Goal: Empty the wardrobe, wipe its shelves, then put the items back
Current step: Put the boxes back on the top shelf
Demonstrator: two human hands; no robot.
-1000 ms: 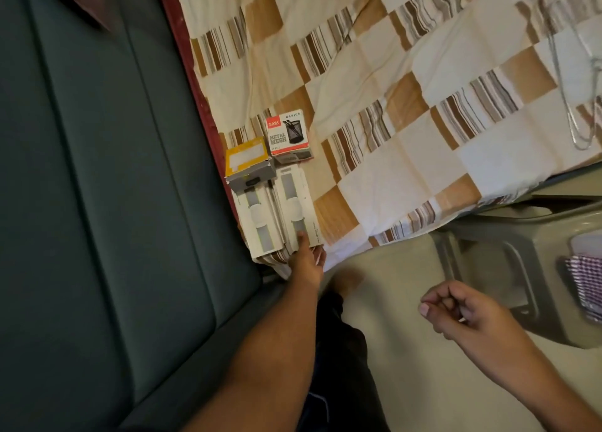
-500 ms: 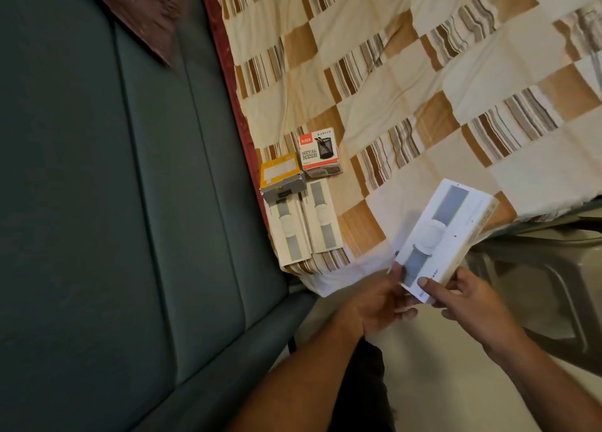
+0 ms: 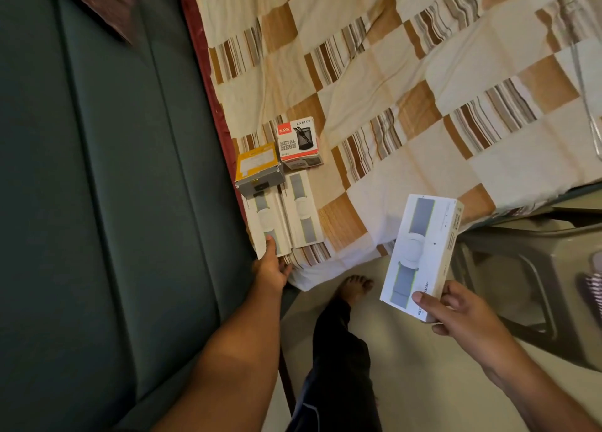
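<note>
One white watch box point(image 3: 420, 255) is held in the air over the floor beside the bed's near edge, pinched at its lower end by the right hand point(image 3: 462, 317): the thumb lies on the printed face, the other fingers curl behind it. Its long axis runs from that hand up and slightly rightward, toward the bed, printed face to the camera. Two more white boxes lie side by side on the checked bedspread point(image 3: 407, 73) at the bed's corner, long axes running away from the person. The left hand point(image 3: 272, 268) grips the near end of the left box point(image 3: 265, 223), thumb on top; the other fingers are hidden under it. The right box point(image 3: 303, 215) lies untouched. Beyond them sit a yellow box point(image 3: 259, 167) and a metal mesh box point(image 3: 298, 141)
</note>
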